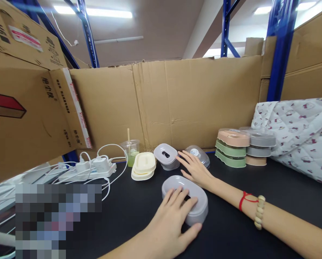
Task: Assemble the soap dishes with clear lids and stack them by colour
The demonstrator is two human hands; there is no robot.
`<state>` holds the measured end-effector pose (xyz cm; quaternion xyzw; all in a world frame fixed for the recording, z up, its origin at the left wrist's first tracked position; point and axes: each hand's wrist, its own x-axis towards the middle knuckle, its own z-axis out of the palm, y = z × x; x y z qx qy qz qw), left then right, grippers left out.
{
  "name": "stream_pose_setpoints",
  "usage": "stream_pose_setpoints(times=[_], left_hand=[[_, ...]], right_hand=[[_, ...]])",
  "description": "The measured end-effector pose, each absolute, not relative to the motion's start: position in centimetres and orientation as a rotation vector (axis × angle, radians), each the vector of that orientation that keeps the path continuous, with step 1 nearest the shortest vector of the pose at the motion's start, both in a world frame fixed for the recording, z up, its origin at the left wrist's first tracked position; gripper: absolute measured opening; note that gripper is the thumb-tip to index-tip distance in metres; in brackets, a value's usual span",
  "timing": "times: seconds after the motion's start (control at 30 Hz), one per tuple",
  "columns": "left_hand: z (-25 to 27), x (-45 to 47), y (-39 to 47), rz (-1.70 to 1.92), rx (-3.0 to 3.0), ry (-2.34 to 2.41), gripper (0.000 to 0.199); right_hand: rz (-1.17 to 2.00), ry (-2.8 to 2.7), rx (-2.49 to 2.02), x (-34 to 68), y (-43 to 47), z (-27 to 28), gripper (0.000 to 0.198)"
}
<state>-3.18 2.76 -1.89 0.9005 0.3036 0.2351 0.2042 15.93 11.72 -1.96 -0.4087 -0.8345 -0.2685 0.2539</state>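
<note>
My left hand (pixel 174 219) is laid over a grey oval box (pixel 200 198) with a dark slot in its top. Its fingers rest on the lid and the thumb lies along the near side. Farther back, my right hand (pixel 195 167) reaches out with fingers spread, holding nothing. Its fingertips are at the right edge of a second grey box (pixel 161 149), which is tilted and shows a dark slot. I cannot tell whether they touch it. Behind that hand lies a clear domed cover (pixel 202 156) with a round white sticker, partly hidden.
Cream lids (pixel 144 163) lie stacked beside a clear cup (pixel 134 151) of green drink with a straw. A white power strip (pixel 93 169) with cables is left. Stacked pink, green and grey containers (pixel 232 147) stand right, near a quilted cloth (pixel 307 133). Cardboard (pixel 198 100) walls the back.
</note>
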Motion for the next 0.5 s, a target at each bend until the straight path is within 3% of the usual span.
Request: stream_pose_setpoints(times=[0.07, 0.27, 0.5], left_hand=[[-1.8, -3.1, 3.0, 0.667, 2.454, 0.853, 0.05], [-1.1, -3.2, 5.4, 0.663, 2.182, 1.355, 0.09], [-1.6, -3.8, 7.8, 0.735, 2.069, 1.332, 0.057]], right_hand=[[-0.73, -2.291, -1.109, 15.7, 12.4, -2.1, 0.045], [-0.691, -2.297, -1.111, 15.5, 13.6, -2.3, 0.032], [-0.778, -2.245, -1.044, 16.3, 13.5, -2.0, 0.035]])
